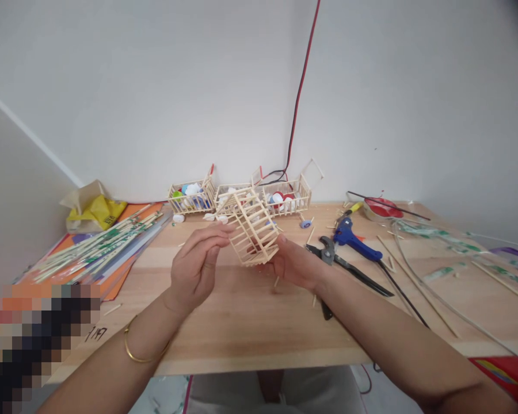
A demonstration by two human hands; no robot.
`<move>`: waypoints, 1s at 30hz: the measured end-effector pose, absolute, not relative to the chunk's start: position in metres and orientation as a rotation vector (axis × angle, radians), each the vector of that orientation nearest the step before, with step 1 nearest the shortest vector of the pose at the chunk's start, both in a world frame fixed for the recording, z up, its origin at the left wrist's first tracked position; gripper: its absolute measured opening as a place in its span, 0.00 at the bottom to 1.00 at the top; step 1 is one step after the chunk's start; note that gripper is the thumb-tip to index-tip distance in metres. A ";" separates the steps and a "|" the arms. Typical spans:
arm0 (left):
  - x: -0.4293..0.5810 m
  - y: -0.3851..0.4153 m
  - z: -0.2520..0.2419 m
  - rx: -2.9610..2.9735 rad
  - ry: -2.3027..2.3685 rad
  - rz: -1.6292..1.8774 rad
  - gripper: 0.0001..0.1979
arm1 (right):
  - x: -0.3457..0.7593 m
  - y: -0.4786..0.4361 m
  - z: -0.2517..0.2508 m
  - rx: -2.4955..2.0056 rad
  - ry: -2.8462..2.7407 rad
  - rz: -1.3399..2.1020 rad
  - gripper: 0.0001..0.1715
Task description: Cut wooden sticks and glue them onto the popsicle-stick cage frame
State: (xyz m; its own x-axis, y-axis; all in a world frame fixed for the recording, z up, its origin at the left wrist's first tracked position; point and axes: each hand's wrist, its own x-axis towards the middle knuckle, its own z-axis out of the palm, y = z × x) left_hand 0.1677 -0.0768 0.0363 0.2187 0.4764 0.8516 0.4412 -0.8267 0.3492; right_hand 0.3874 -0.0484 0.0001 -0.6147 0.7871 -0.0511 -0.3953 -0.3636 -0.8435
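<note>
A small cart-like frame of thin wooden sticks (255, 230) is held tilted above the tabletop. My right hand (297, 263) grips its lower right side; some of those fingers are hidden behind the bars. My left hand (195, 265) is at the frame's left edge, fingers extended towards it and the thumb apart from the bars. Its fingertips seem to touch the sticks, though the contact is unclear. Behind stand similar stick carts, one on the left (191, 198) and one on the right (288, 196), holding coloured bottle caps. Another is partly covered by the held frame.
Pliers-like cutters (349, 270) and a blue glue gun (354, 237) lie right of my right hand. A red roll (382, 208), loose sticks and cables are further right. Packs of sticks (99, 244) and a yellow bag (95, 214) lie left. A wall stands behind.
</note>
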 end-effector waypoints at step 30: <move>0.180 -0.069 0.027 1.174 0.751 1.280 0.16 | 0.381 -0.056 -0.005 -0.681 -1.525 1.838 0.33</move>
State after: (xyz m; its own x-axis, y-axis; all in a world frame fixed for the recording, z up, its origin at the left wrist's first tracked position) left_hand 0.1803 -0.0687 0.0269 0.1907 0.9659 0.1754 -0.3178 -0.1082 0.9419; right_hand 0.3813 -0.0556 -0.0049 -0.6562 0.7545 0.0118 -0.1510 -0.1159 -0.9817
